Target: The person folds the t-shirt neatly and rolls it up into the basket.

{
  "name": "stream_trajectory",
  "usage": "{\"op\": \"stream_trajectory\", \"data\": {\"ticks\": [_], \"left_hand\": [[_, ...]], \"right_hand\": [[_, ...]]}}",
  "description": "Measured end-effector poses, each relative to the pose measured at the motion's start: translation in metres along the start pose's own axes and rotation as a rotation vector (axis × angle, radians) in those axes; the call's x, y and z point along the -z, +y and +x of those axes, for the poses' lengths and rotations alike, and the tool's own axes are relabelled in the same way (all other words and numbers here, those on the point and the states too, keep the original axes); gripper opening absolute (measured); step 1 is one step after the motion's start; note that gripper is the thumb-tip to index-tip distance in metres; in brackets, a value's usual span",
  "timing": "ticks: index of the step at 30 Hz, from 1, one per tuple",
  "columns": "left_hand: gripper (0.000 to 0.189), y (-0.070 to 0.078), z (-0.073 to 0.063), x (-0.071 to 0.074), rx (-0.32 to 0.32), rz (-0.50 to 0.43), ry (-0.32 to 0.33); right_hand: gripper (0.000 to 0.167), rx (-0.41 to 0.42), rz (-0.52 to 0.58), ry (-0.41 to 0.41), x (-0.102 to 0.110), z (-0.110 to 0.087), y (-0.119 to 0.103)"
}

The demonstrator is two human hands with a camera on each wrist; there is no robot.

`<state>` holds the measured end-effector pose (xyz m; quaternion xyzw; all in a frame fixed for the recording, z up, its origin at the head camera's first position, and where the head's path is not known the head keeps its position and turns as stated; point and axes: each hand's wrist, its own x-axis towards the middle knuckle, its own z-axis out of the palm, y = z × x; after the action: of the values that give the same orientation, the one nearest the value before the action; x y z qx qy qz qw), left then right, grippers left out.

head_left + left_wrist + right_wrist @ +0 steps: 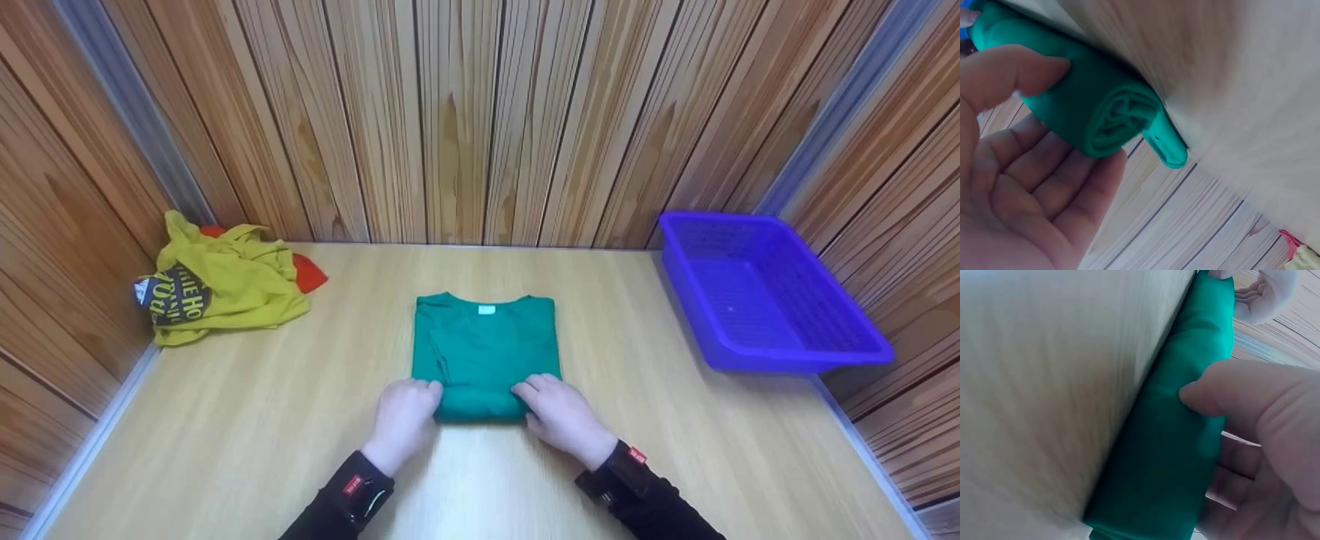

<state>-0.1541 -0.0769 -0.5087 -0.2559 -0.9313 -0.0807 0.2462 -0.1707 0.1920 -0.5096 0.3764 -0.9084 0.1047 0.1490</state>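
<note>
A green T-shirt [487, 345] lies in the middle of the table, its neckline with a white label toward the back wall. Its near end is rolled into a thick tube, and the coiled layers show at the roll's end [1123, 121] in the left wrist view. My left hand [405, 420] grips the left end of the roll, thumb on the near side and fingers over the top. At the right end my right hand [562, 416] holds the roll the same way, its thumb [1202, 396] pressing into the cloth.
A crumpled yellow garment [232, 285] with dark print lies at the back left, red cloth [307, 274] poking out from under it. At the right stands a purple plastic basket [795, 360] against the side wall. Wood-panelled walls [457, 120] enclose the table [480, 487].
</note>
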Motion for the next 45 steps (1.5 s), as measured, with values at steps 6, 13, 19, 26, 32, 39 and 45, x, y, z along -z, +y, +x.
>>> {"op": "stream_trajectory", "data": {"ticks": [6, 13, 19, 26, 32, 39, 45], "left_hand": [[0.023, -0.007, -0.003, 0.009, 0.045, -0.188, -0.094], [0.019, -0.015, -0.004, 0.015, 0.074, -0.339, -0.235], [0.011, -0.024, 0.002, 0.011, 0.141, -0.443, -0.352], [0.023, -0.030, 0.009, 0.006, 0.226, -0.516, -0.409], [0.026, -0.031, 0.014, 0.008, 0.265, -0.539, -0.435], [0.007, -0.032, 0.018, 0.006, 0.277, -0.541, -0.448], [0.010, -0.033, 0.021, 0.007, 0.282, -0.554, -0.456]], "right_hand": [[0.032, -0.011, 0.094, -0.040, 0.004, -0.005, 0.003], [0.028, -0.026, 0.196, -0.109, 0.011, -0.008, 0.008], [0.024, -0.028, 0.247, -0.141, 0.012, -0.004, 0.012], [0.021, -0.037, 0.248, -0.139, 0.007, 0.001, 0.018], [0.021, -0.064, 0.249, -0.128, 0.004, 0.002, 0.019], [0.031, -0.060, 0.174, -0.034, 0.009, -0.001, 0.010], [0.045, 0.061, 0.084, 0.048, 0.016, -0.003, -0.005]]}}
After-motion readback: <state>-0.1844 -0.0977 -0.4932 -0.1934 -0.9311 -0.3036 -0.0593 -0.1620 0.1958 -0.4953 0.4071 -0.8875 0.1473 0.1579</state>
